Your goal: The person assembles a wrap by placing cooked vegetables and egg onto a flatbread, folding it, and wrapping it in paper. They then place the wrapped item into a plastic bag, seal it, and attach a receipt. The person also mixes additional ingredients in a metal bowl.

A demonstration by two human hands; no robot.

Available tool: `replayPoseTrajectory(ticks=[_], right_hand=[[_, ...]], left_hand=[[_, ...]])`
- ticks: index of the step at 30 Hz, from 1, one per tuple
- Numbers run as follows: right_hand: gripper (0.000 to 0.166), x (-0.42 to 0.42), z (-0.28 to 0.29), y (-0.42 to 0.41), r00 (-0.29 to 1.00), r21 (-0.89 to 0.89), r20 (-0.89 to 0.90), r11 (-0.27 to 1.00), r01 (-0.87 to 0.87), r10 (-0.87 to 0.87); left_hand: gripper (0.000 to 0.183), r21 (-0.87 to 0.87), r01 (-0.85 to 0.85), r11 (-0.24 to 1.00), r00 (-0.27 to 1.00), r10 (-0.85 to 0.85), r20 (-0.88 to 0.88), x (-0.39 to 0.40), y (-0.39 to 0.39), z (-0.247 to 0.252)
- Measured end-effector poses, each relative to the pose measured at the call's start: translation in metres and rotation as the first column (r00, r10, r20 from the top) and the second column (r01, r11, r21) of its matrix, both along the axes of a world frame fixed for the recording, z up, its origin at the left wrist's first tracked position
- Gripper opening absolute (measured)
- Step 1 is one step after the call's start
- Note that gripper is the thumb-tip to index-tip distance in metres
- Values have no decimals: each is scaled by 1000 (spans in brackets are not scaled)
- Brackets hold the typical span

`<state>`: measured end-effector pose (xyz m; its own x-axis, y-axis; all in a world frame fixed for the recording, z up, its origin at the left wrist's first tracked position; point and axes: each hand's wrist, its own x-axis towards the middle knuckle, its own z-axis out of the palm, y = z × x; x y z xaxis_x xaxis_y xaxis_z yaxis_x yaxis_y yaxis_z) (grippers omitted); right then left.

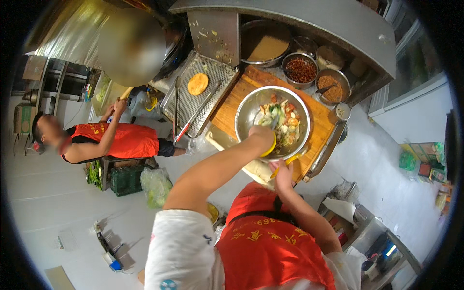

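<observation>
A large steel mixing bowl (242, 112) stands on a wooden board (224, 112) in front of me. Chopped food (286, 116) in pale, green and reddish pieces lies inside it. My left hand (261, 137) reaches over the near rim, gripping a yellow-handled metal tool (270, 146); its metal end is among the pieces. At the outside of the near rim, my right hand (283, 174) holds a second yellow handle (295, 158). Whether the two yellow parts belong to one tool, I cannot tell.
Left of the board, a perforated metal tray (177, 105) carries a round flatbread (198, 83) and red-handled tongs (186, 127). Bowls of red chilli seasoning (300, 69) and brown seasoning (330, 88) stand behind. A co-worker (119, 139) in a red apron is at the left.
</observation>
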<state>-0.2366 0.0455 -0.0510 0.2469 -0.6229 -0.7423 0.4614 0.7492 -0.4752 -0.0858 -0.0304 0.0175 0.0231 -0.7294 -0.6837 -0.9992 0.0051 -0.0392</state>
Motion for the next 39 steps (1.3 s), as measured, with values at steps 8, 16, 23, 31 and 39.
replayPoseTrajectory(ticks=[8,16,23,31,39], right_hand=[[21,-3,6,1,1000,-55,-16,998,5,-6],[19,-11,6,-7,1000,-25,-14,1000,3,-3],[23,-4,14,-6,998,-5,-41,999,-48,48],[21,-8,13,-6,999,-66,-23,997,-32,30],[21,-22,18,-17,992,-67,-47,990,-124,121]], left_hand=[[21,108,14,994,1000,-15,7,30,7,33],[20,-111,-31,993,1000,30,-8,30,29,57],[24,-33,90,995,979,-83,185,16,29,-10],[39,97,183,978,962,-198,188,31,30,44],[28,78,168,983,979,-176,100,20,51,68]])
